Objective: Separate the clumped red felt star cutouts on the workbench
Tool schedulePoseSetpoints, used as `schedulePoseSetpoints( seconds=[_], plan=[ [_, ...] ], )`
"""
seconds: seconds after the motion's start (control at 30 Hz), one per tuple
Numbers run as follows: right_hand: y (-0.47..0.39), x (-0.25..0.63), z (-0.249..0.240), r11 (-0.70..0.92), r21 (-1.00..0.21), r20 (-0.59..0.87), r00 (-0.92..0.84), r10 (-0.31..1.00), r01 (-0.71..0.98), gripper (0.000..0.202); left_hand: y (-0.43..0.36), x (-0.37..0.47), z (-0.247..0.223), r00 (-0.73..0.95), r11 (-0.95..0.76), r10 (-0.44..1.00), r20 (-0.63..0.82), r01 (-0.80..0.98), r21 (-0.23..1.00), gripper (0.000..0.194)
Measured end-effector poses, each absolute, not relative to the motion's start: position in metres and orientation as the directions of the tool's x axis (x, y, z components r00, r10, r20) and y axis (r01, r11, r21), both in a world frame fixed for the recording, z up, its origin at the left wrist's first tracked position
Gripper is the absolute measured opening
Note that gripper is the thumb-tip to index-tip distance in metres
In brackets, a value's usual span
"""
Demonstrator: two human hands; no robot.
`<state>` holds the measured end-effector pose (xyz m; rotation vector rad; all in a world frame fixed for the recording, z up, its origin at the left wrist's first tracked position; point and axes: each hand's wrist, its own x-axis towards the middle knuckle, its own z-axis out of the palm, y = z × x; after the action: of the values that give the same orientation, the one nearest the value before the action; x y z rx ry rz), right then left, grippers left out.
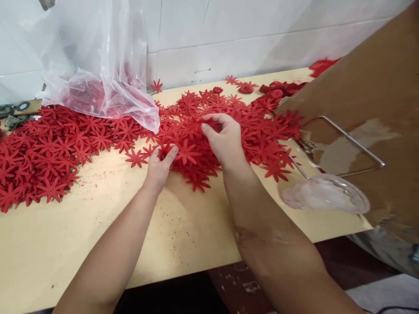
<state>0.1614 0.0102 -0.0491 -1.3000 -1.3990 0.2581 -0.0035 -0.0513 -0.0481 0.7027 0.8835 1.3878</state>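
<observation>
While the left hand (pixel 161 160) pinches what seems one red flower cutout (pixel 165 150) at the pile (pixel 229 117) edge beside the plastic bag (pixel 98 65), the right hand (pixel 222 137), its grip closed on flowers, should lift singly.

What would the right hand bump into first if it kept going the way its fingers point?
The right hand points away and a bit left, already touching the heap of red flowers. Going on, it would probably push through more flowers, then meet the white wall; depth is hard to judge.
</observation>
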Motion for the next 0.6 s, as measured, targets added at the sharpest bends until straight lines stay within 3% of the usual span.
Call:
schedulePoseSetpoints(
  seconds=[0.13, 0.3, 0.4, 0.5, 0.6],
  plan=[
    [-0.006, 0.141, -0.034, 0.393, -0.596, 0.68, 0.179, 0.711, 0.7, 0.02, -0.05, -0.008, -0.049, 0.039, 0.156, 0.986, -0.161, -0.534, 0.831, 0.014],
    [-0.019, 0.118, -0.024, 0.621, -0.533, 0.677, -0.151, 0.721, 0.575, 0.021, -0.045, -0.01, -0.054, 0.048, 0.177, 0.983, -0.179, -0.523, 0.834, 0.003],
    [-0.021, 0.115, -0.025, 0.598, -0.657, 0.552, -0.247, 0.796, 0.459, 0.024, -0.044, -0.007, -0.053, 0.037, 0.162, 0.986, -0.164, -0.464, 0.871, 0.012],
    [-0.024, 0.113, -0.024, 0.438, -0.84, 0.346, -0.306, 0.887, 0.32, 0.02, -0.046, -0.006, -0.05, 0.047, 0.16, 0.987, -0.154, -0.419, 0.894, 0.022],
    [-0.027, 0.112, -0.02, 0.33, -0.923, 0.255, -0.329, 0.909, 0.197, 0.025, -0.047, -0.008, -0.048, 0.063, 0.174, 0.985, -0.162, -0.404, 0.898, 0.025]
  ],
)
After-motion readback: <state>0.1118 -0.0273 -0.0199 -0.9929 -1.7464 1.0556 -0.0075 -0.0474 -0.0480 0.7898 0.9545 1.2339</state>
